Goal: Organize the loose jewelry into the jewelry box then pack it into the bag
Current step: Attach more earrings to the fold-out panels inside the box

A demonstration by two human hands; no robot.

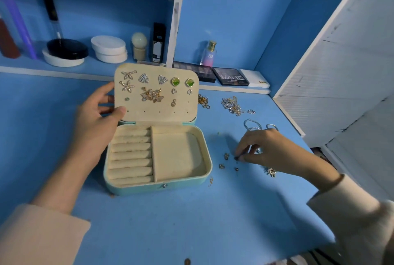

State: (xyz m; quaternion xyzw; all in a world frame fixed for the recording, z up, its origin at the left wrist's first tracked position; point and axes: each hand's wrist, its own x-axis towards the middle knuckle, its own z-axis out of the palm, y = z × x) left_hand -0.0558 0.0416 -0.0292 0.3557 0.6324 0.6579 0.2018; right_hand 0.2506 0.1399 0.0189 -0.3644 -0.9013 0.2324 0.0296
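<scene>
The jewelry box (157, 187) stood open near the middle of the blue table (64, 115), its clasp side toward the person. Its lid (162, 111) was raised nearly upright.

**Left hand.** The left hand (93, 119) gripped the lid at its left edge. The thumb lay on the padded inner face and the fingers reached round behind.

**Right hand.** The right hand (268, 149) was lowered to the table, to the right of the box and apart from it. Its fingers were curled, and the tips of thumb and forefinger pinched a small dark piece (237, 158) that lay on the surface.

**Lid contents.** Pinned to the inner face were:
- a pair of star earrings (127, 80), at the upper left;
- a pair of triangle earrings (144, 78), beside them;
- a pair of green earrings (175, 82), at the upper right;
- a gold cluster (151, 95), in the centre;
- several smaller studs, below and to the sides.

**Base.** The ring rolls (131, 155) filled the left half. A square compartment (177, 153) took up the right half.

**Loose jewelry.** Small earrings (226, 156) lay scattered just left of the right fingertips. Silver hoops (251, 125) lay just beyond the right hand. A tangle of chains (233, 105) lay further back, and a gold chain (203, 101) showed partly behind the lid's right edge. A gold pendant (271, 172) lay beside the right wrist.

**Shelf.** Behind the box stood round compacts (108, 48), a perfume bottle (210, 54) and flat makeup palettes (231, 76).
</scene>
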